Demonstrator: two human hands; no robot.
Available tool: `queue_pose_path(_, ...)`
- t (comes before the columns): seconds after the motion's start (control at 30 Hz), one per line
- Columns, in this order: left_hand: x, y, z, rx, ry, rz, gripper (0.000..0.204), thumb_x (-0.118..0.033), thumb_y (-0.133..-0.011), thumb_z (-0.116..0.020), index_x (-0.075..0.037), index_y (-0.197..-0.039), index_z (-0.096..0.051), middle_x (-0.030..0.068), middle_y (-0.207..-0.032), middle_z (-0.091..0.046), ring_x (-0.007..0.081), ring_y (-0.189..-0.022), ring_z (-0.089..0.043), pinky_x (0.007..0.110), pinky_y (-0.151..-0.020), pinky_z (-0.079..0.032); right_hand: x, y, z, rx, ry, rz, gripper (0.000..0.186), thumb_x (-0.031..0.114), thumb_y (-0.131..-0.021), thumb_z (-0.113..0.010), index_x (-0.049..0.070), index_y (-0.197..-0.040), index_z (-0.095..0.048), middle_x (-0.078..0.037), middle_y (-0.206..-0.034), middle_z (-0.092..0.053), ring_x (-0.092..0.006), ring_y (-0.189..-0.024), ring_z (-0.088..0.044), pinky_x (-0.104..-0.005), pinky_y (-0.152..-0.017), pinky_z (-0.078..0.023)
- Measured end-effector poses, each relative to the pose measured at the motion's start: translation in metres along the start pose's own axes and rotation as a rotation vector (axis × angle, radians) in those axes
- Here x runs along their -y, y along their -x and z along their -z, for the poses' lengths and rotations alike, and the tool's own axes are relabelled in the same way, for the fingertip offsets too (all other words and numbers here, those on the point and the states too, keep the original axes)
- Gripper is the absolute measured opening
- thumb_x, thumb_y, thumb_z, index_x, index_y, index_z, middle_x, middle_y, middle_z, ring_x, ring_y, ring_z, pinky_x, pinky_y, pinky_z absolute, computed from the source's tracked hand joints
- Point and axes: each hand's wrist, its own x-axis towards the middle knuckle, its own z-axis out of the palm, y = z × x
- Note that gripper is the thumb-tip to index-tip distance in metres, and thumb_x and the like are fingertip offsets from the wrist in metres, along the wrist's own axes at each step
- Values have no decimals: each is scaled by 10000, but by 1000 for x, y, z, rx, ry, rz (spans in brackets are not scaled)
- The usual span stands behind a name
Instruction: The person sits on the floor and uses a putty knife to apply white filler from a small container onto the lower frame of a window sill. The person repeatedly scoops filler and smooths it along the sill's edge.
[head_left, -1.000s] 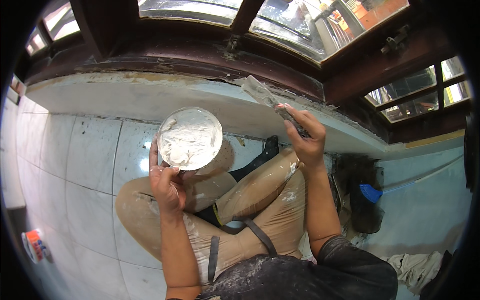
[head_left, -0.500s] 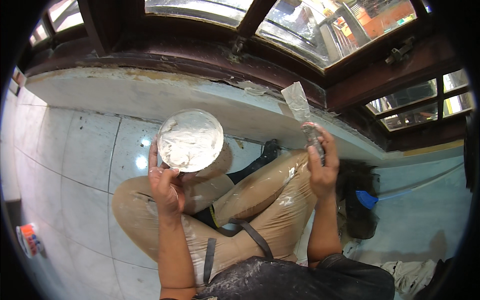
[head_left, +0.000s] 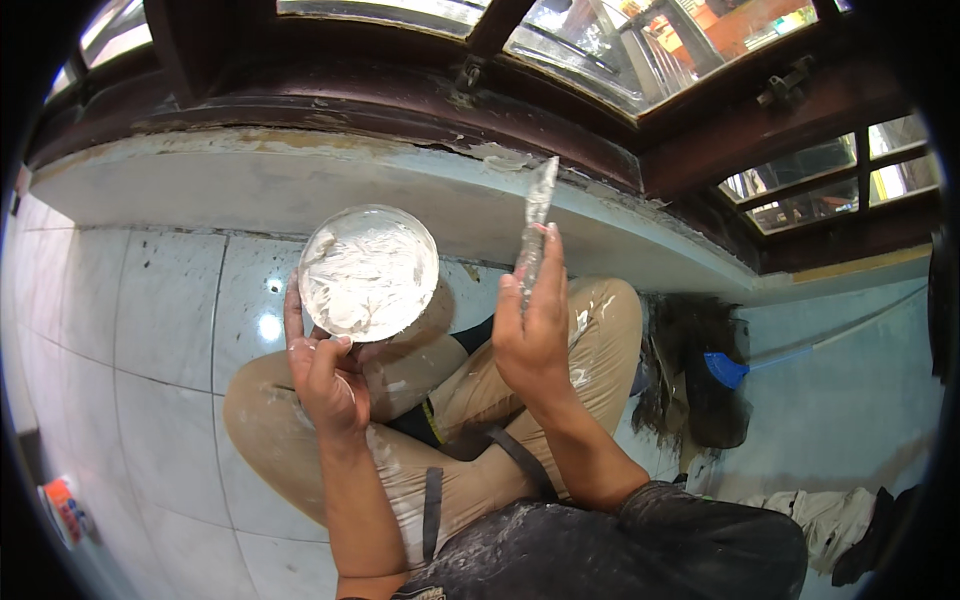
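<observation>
My left hand (head_left: 330, 385) grips the lower edge of a round tub (head_left: 432, 262), tilted so that its inside shows. White putty (head_left: 365, 280) is smeared across the inside. To the right of the tub, my right hand (head_left: 535, 330) is closed around the handle of a putty knife (head_left: 540, 200). Its blade points up, turned nearly edge-on, and is coated with pale paste. The blade tip stands in front of the low wall ledge (head_left: 330, 140), where a patch of putty (head_left: 505, 158) lies beneath the window frame. I cannot tell whether the blade touches the ledge.
Dark wooden window frames (head_left: 390, 100) run above the low wall. On the right lie a blue broom (head_left: 727, 370) and crumpled cloth (head_left: 820, 520). A white and orange container (head_left: 64, 510) stands on the tiled floor (head_left: 165, 310) at left. My crossed legs (head_left: 600, 330) are below my hands.
My right hand has moved left toward the tub, and the putty knife has turned from showing its flat face to nearly edge-on. The tub tilts a little differently, showing more putty.
</observation>
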Motion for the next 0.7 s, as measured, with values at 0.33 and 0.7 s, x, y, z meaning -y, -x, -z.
queue_pose_path(0.33,-20,-1,7,-98,-1,-27,1015,-60,-810,-567,-4,-1775,-255,277,-1599,-575,414,-1383,-700,484,-954,-749,41,-34,-66,1,-247,-142,930,178,-1097,-615,-245,-1690,-37,-544,-1633,-398,-628,-1544,-462,-509,-1308,-367)
queue_pose_path(0.7,-48,-3,31,-289,18,-250,990,-137,-840,-587,12,-1766,-270,314,-1655,-500,493,-1445,-628,588,-1069,-687,71,-47,-125,-26,-474,-124,1023,175,-1100,-600,-262,-1650,145,-594,-1684,-208,-638,-1630,-304,-499,-1374,-265)
